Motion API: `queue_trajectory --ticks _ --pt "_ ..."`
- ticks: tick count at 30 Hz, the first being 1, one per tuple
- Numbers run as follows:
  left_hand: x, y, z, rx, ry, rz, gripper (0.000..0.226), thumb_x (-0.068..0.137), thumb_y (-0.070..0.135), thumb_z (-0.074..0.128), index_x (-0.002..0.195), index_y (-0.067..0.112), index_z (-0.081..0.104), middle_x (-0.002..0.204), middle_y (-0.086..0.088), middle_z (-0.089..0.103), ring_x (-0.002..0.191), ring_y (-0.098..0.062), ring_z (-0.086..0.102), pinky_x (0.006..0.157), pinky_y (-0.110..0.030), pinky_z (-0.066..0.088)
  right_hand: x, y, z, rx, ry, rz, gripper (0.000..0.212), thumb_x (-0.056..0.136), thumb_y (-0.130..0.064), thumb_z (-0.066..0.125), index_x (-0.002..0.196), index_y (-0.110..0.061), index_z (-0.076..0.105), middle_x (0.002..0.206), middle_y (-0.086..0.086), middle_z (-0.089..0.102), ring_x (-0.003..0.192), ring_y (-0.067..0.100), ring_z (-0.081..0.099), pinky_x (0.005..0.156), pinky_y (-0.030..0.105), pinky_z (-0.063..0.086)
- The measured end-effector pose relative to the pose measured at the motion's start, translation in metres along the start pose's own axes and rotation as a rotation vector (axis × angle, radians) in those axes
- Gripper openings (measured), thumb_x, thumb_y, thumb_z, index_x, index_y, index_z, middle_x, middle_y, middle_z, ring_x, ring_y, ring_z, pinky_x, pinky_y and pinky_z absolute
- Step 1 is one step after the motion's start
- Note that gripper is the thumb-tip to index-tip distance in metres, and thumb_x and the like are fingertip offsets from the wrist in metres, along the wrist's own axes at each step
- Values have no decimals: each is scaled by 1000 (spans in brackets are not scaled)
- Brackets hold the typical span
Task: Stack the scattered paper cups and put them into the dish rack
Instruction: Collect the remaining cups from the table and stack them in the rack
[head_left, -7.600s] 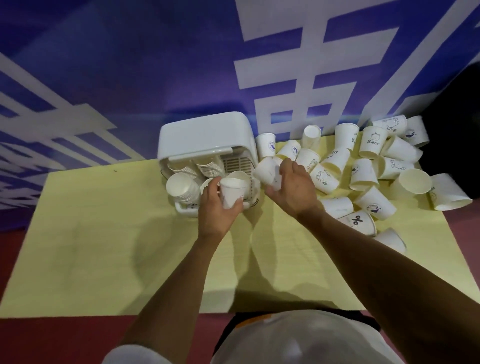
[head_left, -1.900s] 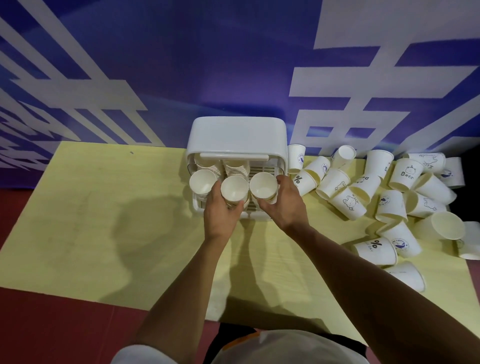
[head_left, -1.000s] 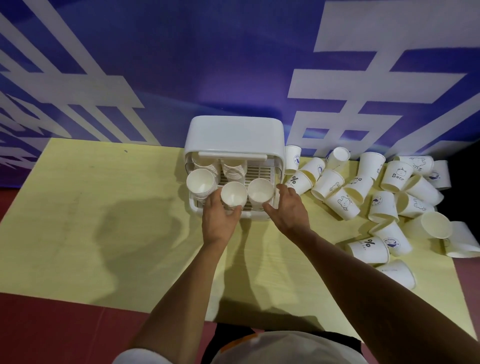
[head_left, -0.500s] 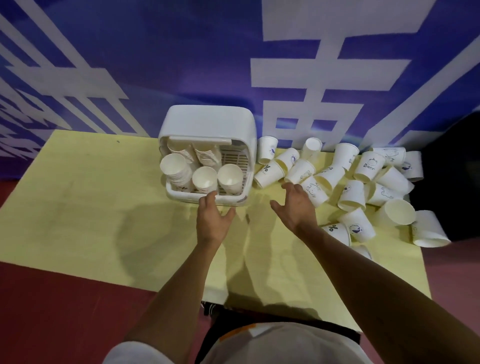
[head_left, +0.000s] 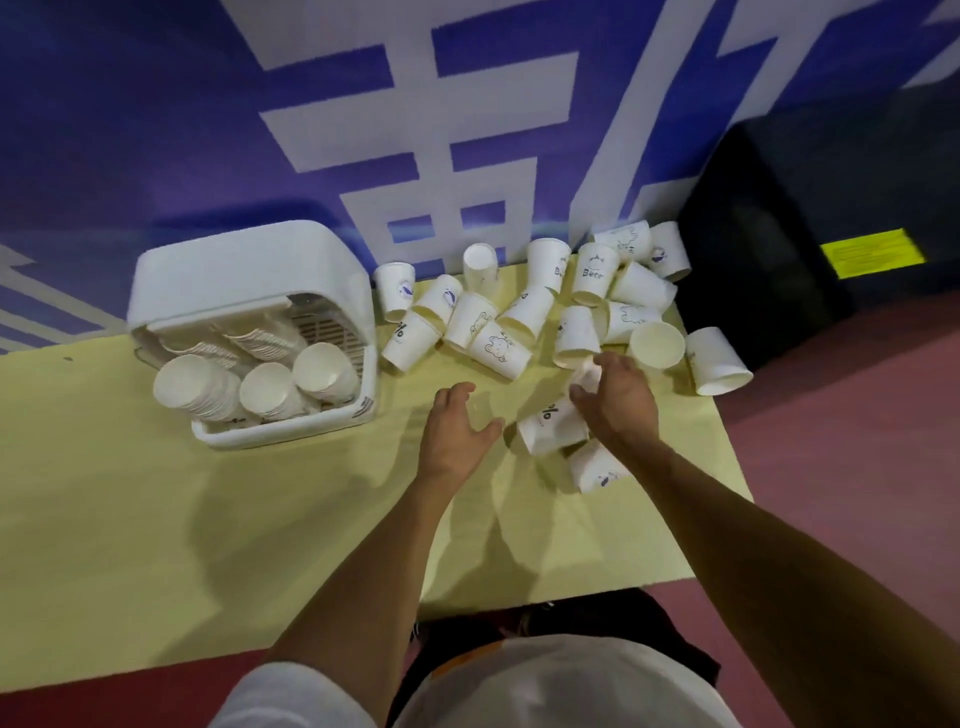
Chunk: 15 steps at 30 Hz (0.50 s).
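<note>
The white dish rack (head_left: 291, 432) stands at the left of the yellow table top, its lid tipped back. Three stacks of paper cups (head_left: 270, 391) lie in its front row, and more stacks sit behind them. Several loose white paper cups (head_left: 498, 348) lie scattered to the right of the rack. My left hand (head_left: 457, 431) hovers open over the table between the rack and the pile. My right hand (head_left: 621, 402) reaches into the pile, fingers and thumb curled round a blurred paper cup (head_left: 586, 373). A cup marked "%" (head_left: 545, 431) lies just under that hand.
A black box (head_left: 769, 249) with a yellow label stands past the table's right edge. A blue and white banner wall rises directly behind the rack and cups. One cup (head_left: 719, 364) lies at the table's right edge, another (head_left: 597, 467) near my right wrist.
Both hands have left the rack and moved right. My right hand has reached into the scattered cups and closed round one. The view has swung to the right.
</note>
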<state>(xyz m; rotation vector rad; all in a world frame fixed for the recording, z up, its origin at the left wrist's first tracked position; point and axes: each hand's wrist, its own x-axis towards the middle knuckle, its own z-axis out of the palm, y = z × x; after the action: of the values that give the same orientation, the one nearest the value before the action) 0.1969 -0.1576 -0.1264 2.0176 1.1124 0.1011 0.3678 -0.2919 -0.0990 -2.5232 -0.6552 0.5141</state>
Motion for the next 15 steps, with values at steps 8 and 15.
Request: queue_trajectory --ticks 8,15 --pt "16 19 46 106 -236 55 75 72 40 84 135 16 52 130 -5 53 122 -23 53 102 -37 44 15 38 -1 -90 -47 3 46 87 -32 67 124 -8 51 117 15 55 111 36 51 88 45 47" --pt "24 22 66 154 -338 36 86 58 51 77 136 25 54 128 2 61 119 -22 56 102 -43 46 36 46 7 -113 -108 -14 50 86 -38 67 127 -14 49 122 10 57 115 34 50 94 46 47"
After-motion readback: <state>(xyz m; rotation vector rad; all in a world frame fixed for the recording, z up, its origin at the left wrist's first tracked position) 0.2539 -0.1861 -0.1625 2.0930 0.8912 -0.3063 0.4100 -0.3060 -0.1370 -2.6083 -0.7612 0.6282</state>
